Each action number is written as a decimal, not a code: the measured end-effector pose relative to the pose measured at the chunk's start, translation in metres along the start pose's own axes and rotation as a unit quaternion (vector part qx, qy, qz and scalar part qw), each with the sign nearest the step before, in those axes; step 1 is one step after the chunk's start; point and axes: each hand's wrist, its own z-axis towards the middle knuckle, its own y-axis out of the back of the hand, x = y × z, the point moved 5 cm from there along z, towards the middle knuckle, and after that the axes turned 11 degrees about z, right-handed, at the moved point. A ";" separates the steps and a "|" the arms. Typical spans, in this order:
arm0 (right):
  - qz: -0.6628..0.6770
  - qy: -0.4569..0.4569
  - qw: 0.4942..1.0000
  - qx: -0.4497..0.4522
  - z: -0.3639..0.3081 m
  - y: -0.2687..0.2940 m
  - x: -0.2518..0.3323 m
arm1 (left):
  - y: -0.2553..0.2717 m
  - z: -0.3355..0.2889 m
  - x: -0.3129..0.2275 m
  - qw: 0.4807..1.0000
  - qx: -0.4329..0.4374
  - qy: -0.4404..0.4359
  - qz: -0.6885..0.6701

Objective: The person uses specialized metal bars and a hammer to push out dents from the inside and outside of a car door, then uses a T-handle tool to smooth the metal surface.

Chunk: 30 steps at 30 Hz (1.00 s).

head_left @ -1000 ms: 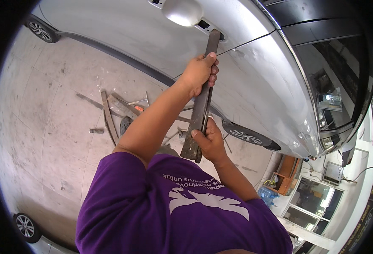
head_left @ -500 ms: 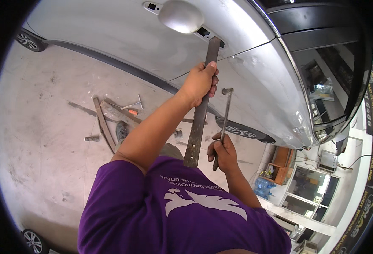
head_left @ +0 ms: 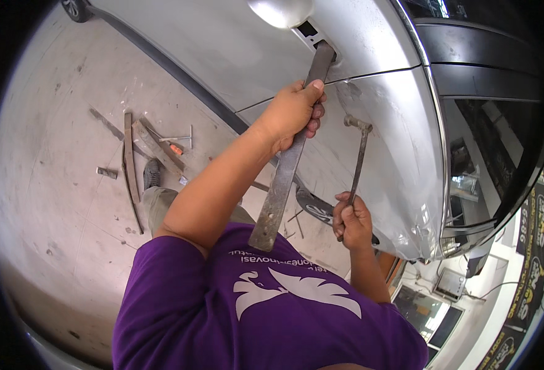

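My left hand (head_left: 293, 116) is closed around a long, flat metal bar (head_left: 279, 194). The bar's far end sits in the handle opening (head_left: 313, 36) of a silver car door (head_left: 222, 52), while its near end, with small holes, hangs in front of my purple shirt. In my right hand (head_left: 353, 222) is a thin-handled hammer (head_left: 359, 163), gripped low on the handle. Its small head points up, close to the dented silver panel (head_left: 401, 135) behind the door seam; I cannot tell if they touch.
On the floor to the left lie long wooden pieces (head_left: 155, 145), a T-shaped metal tool (head_left: 182, 137), an orange-handled tool (head_left: 176, 149) and a short metal piece (head_left: 107, 172). My shoe (head_left: 152, 172) stands beside them. A car wheel (head_left: 314, 206) shows below the panel.
The view has shifted, so the car and floor things sit differently. The hammer in my right hand has moved right and nearer the rear panel. My left hand keeps its hold on the bar.
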 end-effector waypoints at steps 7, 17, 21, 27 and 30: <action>-0.089 0.044 0.995 0.017 0.031 0.032 0.058 | -0.006 0.003 0.009 0.999 0.005 -0.033 -0.017; -0.175 0.098 0.979 0.025 0.051 0.037 0.114 | -0.007 0.005 0.011 0.999 0.006 -0.045 -0.024; -0.176 0.105 0.979 0.018 0.053 0.031 0.115 | -0.008 0.004 0.007 0.998 -0.003 -0.054 -0.016; -0.246 0.121 0.962 -0.007 0.060 0.035 0.124 | -0.007 0.004 0.009 0.998 -0.005 -0.065 -0.014; -0.290 0.128 0.948 -0.012 0.066 0.037 0.135 | -0.008 0.002 0.011 0.997 -0.005 -0.070 -0.021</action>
